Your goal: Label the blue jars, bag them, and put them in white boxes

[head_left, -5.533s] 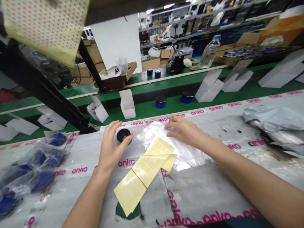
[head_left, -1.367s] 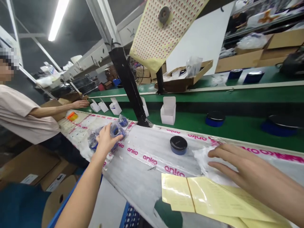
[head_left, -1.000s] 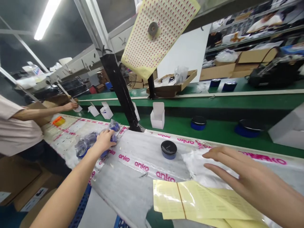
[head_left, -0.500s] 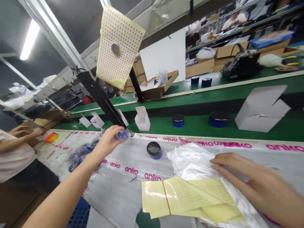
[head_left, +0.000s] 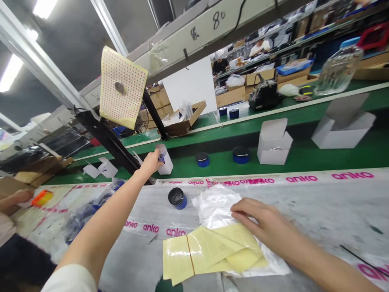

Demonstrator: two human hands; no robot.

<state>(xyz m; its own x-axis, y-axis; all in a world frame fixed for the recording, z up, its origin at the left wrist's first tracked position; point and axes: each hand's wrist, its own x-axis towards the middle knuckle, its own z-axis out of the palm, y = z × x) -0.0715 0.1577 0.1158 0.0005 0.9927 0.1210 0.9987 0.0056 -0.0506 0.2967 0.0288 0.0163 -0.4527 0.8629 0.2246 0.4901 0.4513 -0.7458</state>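
Observation:
My left hand [head_left: 152,161] reaches out to a small open white box [head_left: 165,161] standing on the green conveyor. Its fingers are closed on a small blue plastic-wrapped item [head_left: 161,157] at the box's open top, partly hidden by the fingers. My right hand [head_left: 258,219] rests at a pile of thin white plastic bags [head_left: 217,205], thumb and forefinger pinched at its right edge. Yellow label sheets [head_left: 209,251] with a rubber band lie over the lower part of the bags. Left of the bags, a blue jar with a black lid [head_left: 178,198] stands on the grey table.
More blue jars [head_left: 241,155] and open white boxes [head_left: 275,144] stand on the green conveyor [head_left: 212,172]. Blue plastic-wrapped items [head_left: 88,213] lie beneath my left forearm. A dotted sticker sheet [head_left: 123,87] hangs by a black post [head_left: 106,142]. A co-worker's hand [head_left: 15,198] is at far left.
My left hand has carried the blue wrapped item forward from above the table edge to the white box. The view has shifted right; my right hand stays by the white bags.

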